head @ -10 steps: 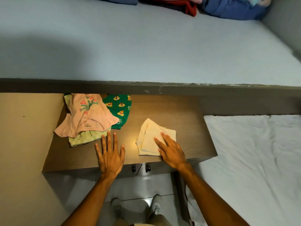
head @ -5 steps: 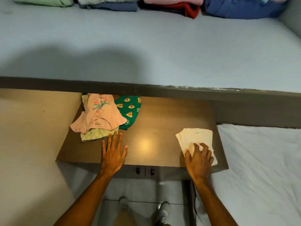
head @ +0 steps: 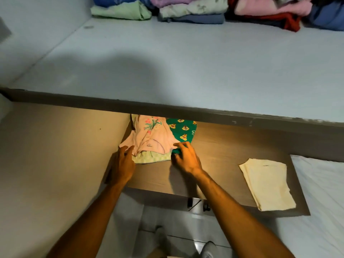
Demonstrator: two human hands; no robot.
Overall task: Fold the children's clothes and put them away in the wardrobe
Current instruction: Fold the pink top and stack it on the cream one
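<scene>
A small heap of children's clothes is seen at about 11 o'clock on the brown wooden surface (head: 219, 146), partly tucked under the edge of the grey shelf (head: 186, 71) above it. The heap is made up of a pink top (head: 150, 135) with a flower print, laid over a pale green garment (head: 154, 157), with a green garment (head: 183, 129) printed with cartoon animals just beside it at its 3 o'clock side.

The left hand (head: 123, 164) is placed at the heap's 7 o'clock corner, its fingertips touching the edge of the pink top; whether cloth is pinched there cannot be told. The right hand (head: 186, 157) is set at the heap's 4 o'clock corner, its fingers curled onto the lower edge of the green printed garment where the pink top meets it. A firm grip cannot be confirmed.

A folded cream garment (head: 268, 183) is laid well apart from the hands, at 3 o'clock on the surface, its near corner reaching past the front edge. A white bed sheet (head: 323, 202) is seen beyond it at 4 o'clock.

Stacks of folded clothes (head: 195, 10) are lined along the back of the shelf at 12 o'clock.
</scene>
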